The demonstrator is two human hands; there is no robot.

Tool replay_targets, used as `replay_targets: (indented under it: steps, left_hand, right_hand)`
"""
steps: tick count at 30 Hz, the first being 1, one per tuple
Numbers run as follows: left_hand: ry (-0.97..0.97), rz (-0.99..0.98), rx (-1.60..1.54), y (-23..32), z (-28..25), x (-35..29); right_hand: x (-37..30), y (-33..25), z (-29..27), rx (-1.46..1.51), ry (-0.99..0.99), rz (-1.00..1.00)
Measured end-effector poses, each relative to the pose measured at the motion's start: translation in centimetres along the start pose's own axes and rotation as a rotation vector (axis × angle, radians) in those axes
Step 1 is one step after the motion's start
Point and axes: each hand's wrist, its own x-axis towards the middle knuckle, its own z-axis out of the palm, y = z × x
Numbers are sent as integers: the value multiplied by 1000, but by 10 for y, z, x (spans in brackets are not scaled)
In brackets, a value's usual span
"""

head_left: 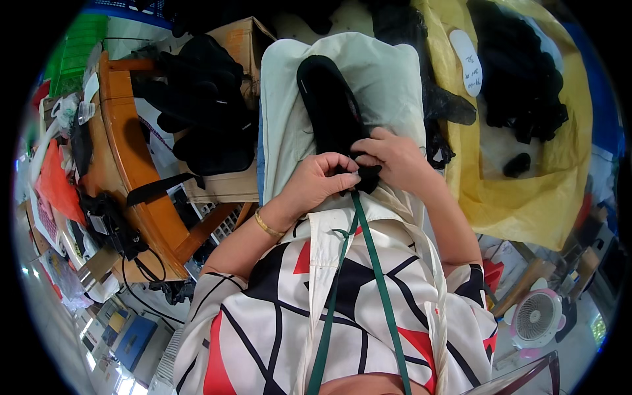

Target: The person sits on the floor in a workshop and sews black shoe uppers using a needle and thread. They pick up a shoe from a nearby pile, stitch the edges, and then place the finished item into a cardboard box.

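Note:
A black cloth shoe (pixel 326 92) lies lengthwise on a pale cloth-covered cushion (pixel 395 72), its rounded end pointing away from me. Both hands meet at the shoe's near end. My left hand (pixel 316 181) pinches the black material there between thumb and fingers. From the other side, my right hand (pixel 395 158) grips the same end with bent fingers. Whether a needle or thread is between the fingertips cannot be made out. A green cord (pixel 375 276) runs down from my neck in two strands, close below the hands.
Several black shoe pieces (pixel 210 105) are heaped on cardboard at the left, beside a wooden chair (pixel 125 164). At the right, a yellow sack (pixel 546 204) bears more black pieces (pixel 520 72) and a white insole (pixel 466 62). A small fan (pixel 536 318) stands at the lower right.

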Motion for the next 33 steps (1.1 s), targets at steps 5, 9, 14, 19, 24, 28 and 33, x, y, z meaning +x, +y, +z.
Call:
replay_targets:
  steps: [5,9,14,19,24,28,33]
  left_hand:
    - [21,23,44,28,-8,-8]
    - [58,161,257,25,-25,-3]
    - [85,325,502,14,-30,0]
    - [103,357,504,21,-21,-1]
    - [121,381,549,18,-23,-4]
    - [153,366,454,18,-18,-3]
    - [195,421,610,23,-12,-5]
  right_hand:
    - [5,3,34,193,211,42]
    - [-1,-1,62,538,246,269]
    - [7,-12,26,743,301,370]
    - [7,-34,14,278,225,112]
    - [6,-33,27,203,282,81]
    - [7,-32,31,364,257,227]
    - [7,-26,34,223,305,55]
